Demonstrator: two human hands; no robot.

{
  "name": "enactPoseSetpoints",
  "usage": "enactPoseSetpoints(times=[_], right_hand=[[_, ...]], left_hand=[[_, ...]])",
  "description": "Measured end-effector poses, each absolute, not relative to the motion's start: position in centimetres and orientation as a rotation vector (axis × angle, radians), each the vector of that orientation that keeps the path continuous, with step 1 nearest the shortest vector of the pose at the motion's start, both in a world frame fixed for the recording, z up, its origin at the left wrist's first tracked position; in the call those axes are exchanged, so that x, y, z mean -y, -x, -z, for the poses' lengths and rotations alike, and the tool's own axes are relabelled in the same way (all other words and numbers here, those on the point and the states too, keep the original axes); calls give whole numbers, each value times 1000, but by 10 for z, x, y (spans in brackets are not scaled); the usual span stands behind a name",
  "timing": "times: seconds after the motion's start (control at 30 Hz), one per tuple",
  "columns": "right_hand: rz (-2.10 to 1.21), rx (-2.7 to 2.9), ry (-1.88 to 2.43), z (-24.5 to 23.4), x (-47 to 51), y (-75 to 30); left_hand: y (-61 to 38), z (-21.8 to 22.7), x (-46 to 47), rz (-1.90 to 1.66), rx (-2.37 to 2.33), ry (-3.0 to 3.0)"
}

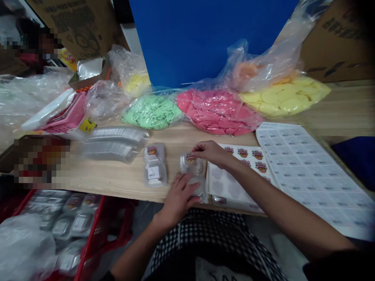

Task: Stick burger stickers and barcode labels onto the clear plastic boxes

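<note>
An opened clear plastic clamshell box (199,167) lies on the table in front of me. My right hand (211,153) pinches the edge of a colourful logo sticker (191,159), which is at the upper half of the box; whether it is fully stuck down cannot be told. Spread over the lower half are the fingers of my left hand (180,197), touching the plastic. To the left sits another clamshell box (160,168), with a logo sticker on one half and a barcode label on the other. Right of my hands lies a sheet of logo stickers (225,177), partly used and partly covered by my right forearm.
Barcode label sheets (304,164) lie at the right. Bags of green (152,112), pink (218,111) and yellow pieces (290,95) line the back before a blue panel (211,39). Stacked clear plastic (114,142) lies left. A red crate (95,230) holds labelled boxes below.
</note>
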State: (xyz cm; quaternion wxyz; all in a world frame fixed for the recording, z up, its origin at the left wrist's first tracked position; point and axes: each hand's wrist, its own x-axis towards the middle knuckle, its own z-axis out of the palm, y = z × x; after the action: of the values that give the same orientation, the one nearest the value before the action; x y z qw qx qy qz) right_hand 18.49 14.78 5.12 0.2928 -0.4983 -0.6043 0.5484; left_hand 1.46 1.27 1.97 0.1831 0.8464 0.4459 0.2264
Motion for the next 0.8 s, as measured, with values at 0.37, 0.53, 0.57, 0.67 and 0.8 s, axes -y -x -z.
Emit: enactPoseSetpoints(times=[0.37,0.53,0.57,0.67,0.8], right_hand=[[-1211,1880,1474,-51,-147,-178],[-788,2115,1594,-51,-133,-172],[-690,2155,1582,-49,-130,-171],[-498,2145,1567,-43,-123,-168],[-442,1984,1598,-37,-122,-180]], left_hand=[[-14,-16,-13,-643,-1258,-2422],[-14,-18,-13,-619,-1251,-2408],[-14,-19,-13,-613,-1255,-2400],[-14,-21,-13,-610,-1270,-2376],[-13,-24,-13,-645,-1253,-2380]])
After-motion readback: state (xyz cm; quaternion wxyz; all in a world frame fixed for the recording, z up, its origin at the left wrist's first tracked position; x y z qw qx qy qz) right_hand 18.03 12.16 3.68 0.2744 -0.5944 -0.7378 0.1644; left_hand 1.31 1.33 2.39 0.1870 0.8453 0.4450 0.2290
